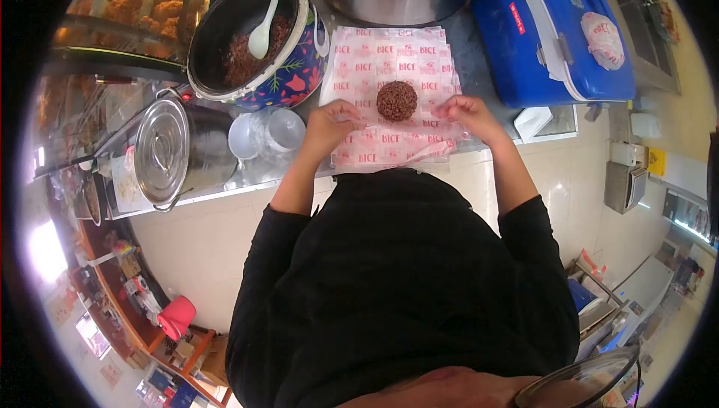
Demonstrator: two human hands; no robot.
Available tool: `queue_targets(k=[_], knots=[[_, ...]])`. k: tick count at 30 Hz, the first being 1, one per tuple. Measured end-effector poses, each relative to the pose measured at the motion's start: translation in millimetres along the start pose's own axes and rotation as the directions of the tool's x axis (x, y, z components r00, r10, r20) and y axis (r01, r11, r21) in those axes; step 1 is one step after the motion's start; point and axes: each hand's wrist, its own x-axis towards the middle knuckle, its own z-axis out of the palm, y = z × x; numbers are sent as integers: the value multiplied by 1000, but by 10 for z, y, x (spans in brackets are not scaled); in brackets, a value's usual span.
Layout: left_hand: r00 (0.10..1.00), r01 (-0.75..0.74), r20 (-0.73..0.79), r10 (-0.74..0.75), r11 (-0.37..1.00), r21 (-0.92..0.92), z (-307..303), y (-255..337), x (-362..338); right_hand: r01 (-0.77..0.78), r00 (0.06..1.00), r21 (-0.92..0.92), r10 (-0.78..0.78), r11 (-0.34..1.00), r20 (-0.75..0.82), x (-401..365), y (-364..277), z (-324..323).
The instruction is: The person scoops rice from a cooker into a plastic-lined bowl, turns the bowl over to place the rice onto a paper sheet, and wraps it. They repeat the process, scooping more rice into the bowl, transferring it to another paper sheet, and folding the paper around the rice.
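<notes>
A round cake of dark reddish-brown rice lies on a stack of white wrapping paper printed in red. My left hand pinches the near left part of the top sheet, while my right hand pinches it on the right. Between the hands the paper is lifted and creased just below the rice cake. Neither hand touches the rice. To the left, a flowered rice cooker holds more dark rice, with a white spoon resting in it.
A blue cooler box stands at the right with a wrapped bundle on its lid. Stacked plastic cups and a lidded steel pot are at the left. Folded white paper lies near the right counter edge.
</notes>
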Motion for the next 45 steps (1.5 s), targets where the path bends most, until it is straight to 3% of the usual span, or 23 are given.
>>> queue_targets(k=[1, 3, 4, 6, 8, 9, 15, 16, 19, 22, 25, 27, 31, 33, 36, 37, 40, 43, 45], knots=[[996, 16, 84, -17, 1000, 8, -35, -58, -27, 6, 999, -28, -5, 1000, 41, -19, 34, -15], [986, -140, 114, 121, 975, 171, -52, -89, -86, 26, 993, -84, -16, 996, 116, -57, 23, 5], [972, -219, 137, 190, 944, 248, -50, -66, -112, 145, 987, -299, -117, 943, 110, -79, -5, 71], [976, -214, 97, 197, 949, 232, 0, -40, -131, 333, 938, -667, -306, 666, 163, -145, -79, 293], [982, -188, 71, 177, 958, 215, 8, -2, -131, 271, 949, -820, -284, 504, 139, -201, -133, 410], [986, -163, 66, 153, 965, 204, 7, 16, -129, 234, 953, -881, -276, 412, 125, -228, -170, 462], [988, -95, 139, 73, 983, 158, -41, 113, -121, 226, 941, -938, -308, 263, 140, -237, -217, 600], [983, -96, 173, 67, 982, 161, -59, 134, -123, 226, 941, -931, -311, 288, 133, -221, -197, 596], [968, -75, 225, 108, 985, -154, -163, 119, -53, 228, 945, -913, -301, 339, 124, -186, -210, 583], [959, -260, 192, 209, 918, 299, -84, 306, -61, 224, 957, -912, -257, 343, 138, -173, -300, 597], [846, -530, 426, 320, 592, 607, -39, 348, -16, 189, 969, -910, -224, 370, 110, -151, -376, 614], [906, -405, 360, 223, 707, 580, -13, 262, 23, 148, 975, -884, -216, 443, 55, -113, -397, 593], [983, -159, 151, 104, 893, 421, -38, 184, 0, 189, 950, -865, -309, 465, 41, -107, -316, 403], [969, -235, 166, 181, 878, 417, -25, 186, -30, 206, 956, -864, -282, 460, 78, -68, -238, 269], [896, -443, 202, 396, 758, 478, 77, 269, -80, 244, 940, -621, -340, 745, -38, 6, -187, 287], [849, -520, 224, 478, 688, 506, 109, 303, -86, 238, 935, -605, -347, 760, -68, 31, -182, 301], [942, -334, 158, 295, 797, 504, 62, 11, 76, 209, 918, -559, -358, 802, -170, 111, -138, 269], [994, -106, 9, 106, 979, 176, 50, -166, 168, 183, 894, -490, -351, 852, -277, 243, 42, 215], [990, -122, -60, 130, 984, 130, 66, -242, 247, 196, 865, -418, -357, 887, -352, 330, 144, 215]])
